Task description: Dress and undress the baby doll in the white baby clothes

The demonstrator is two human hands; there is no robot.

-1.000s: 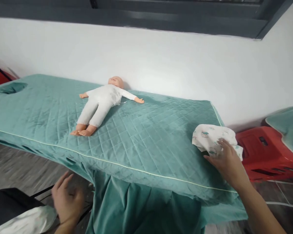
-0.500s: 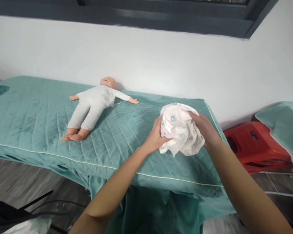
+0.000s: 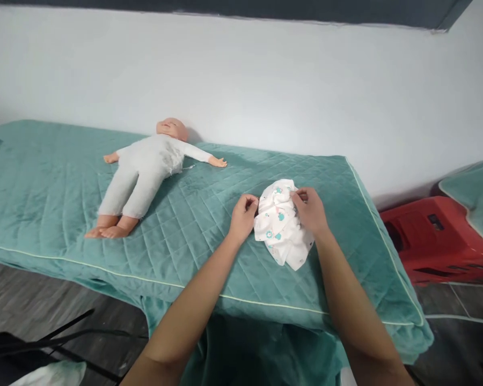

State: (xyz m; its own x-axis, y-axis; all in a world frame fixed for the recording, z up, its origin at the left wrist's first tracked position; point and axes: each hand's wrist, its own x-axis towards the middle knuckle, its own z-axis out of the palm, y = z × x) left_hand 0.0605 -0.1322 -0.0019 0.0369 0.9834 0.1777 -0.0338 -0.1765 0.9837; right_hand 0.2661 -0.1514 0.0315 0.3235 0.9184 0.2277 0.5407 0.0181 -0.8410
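A crumpled white cloth [image 3: 279, 222] with small teal and pink prints lies on the green quilted cover [image 3: 209, 214]; whether it is a garment I cannot tell. My left hand [image 3: 243, 215] is closed in a pinch at the cloth's left edge. At its upper right, my right hand [image 3: 310, 209] pinches a fold between thumb and fingers. To the left, a baby doll [image 3: 145, 161] in a whitish body suit lies on its back, arms spread, head towards the wall and feet towards me.
A white wall [image 3: 241, 80] rises behind the padded bed. Beyond the bed's right end stands a red plastic crate [image 3: 438, 236], partly under another green cover [image 3: 475, 193]. At lower left are dark thin bars and a pale printed cloth [image 3: 52, 374] above the grey floor.
Both hands have lowered the white cloth onto the bed, where it lies flatter. My right hand has shifted left from its side to its upper edge. The view has tilted down slightly.
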